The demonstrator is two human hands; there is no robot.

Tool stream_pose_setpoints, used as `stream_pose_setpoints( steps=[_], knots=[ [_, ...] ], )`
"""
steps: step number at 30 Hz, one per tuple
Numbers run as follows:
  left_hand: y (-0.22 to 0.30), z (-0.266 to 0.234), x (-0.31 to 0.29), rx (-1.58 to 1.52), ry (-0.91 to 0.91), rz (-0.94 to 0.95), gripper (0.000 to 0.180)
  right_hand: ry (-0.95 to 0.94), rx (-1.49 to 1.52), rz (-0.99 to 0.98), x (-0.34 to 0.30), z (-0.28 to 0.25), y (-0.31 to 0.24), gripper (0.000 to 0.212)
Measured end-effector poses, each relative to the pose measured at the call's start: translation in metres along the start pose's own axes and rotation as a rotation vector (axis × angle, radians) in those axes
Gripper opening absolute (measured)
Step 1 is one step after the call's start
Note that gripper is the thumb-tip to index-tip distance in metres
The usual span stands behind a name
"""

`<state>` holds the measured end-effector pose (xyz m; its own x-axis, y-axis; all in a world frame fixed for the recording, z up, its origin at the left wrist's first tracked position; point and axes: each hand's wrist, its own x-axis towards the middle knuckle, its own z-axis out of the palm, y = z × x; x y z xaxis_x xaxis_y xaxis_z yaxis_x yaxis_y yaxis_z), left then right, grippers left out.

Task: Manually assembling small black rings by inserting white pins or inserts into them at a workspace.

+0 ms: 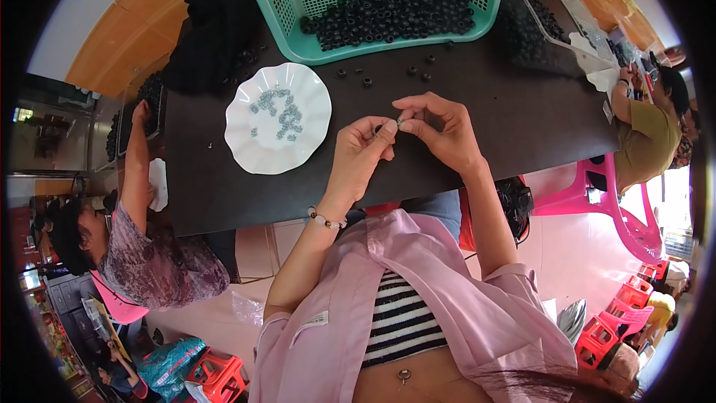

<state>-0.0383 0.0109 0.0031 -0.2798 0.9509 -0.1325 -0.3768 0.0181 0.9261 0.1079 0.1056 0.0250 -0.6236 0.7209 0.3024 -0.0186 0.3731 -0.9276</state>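
Note:
Over the dark table, my left hand point(356, 155) is closed, thumb and fingers pinching a small black part point(378, 128) that they mostly cover. My right hand point(450, 133) meets it from the other side, thumb and forefinger closed on a tiny clear piece point(400, 122) at the left fingertips. A white plate point(246, 155) with a wavy rim lies left of my hands, with small clear pieces point(287, 113) scattered on it. Beyond my hands stands a green plastic basket point(317, 52) heaped with black ring-shaped parts point(395, 15).
Several loose black parts point(367, 82) lie before the basket. A clear bin point(556, 56) of black parts stands at the far right, black cloth point(212, 37) at the far left. People sit at the left point(160, 261) and right point(649, 134) table ends. A pink chair point(615, 209) is at right.

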Motion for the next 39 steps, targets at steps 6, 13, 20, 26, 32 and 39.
stream_pose_setpoints(
  steps=[6,13,20,26,32,39],
  knots=[
    [0.009,-0.005,-0.004,0.011,0.03,-0.01,0.022,0.024,-0.059,0.01,0.003,0.014,0.003,0.02],
    [0.009,-0.011,0.0,0.232,0.104,0.094,0.016,0.004,0.199,0.161,0.007,0.026,0.008,0.013],
    [0.012,-0.019,0.007,0.417,0.141,0.307,0.011,0.029,0.207,0.294,0.018,0.028,0.009,0.016],
    [0.019,-0.021,0.005,0.673,0.189,0.492,0.009,-0.009,0.155,0.388,0.028,0.032,0.008,0.026],
    [0.011,-0.018,0.009,0.866,0.169,0.723,0.015,-0.038,0.133,0.389,0.026,0.026,0.008,0.031],
    [0.008,-0.018,0.008,0.904,0.122,0.712,0.017,-0.053,0.075,0.432,0.024,0.02,0.01,0.029]
  ],
)
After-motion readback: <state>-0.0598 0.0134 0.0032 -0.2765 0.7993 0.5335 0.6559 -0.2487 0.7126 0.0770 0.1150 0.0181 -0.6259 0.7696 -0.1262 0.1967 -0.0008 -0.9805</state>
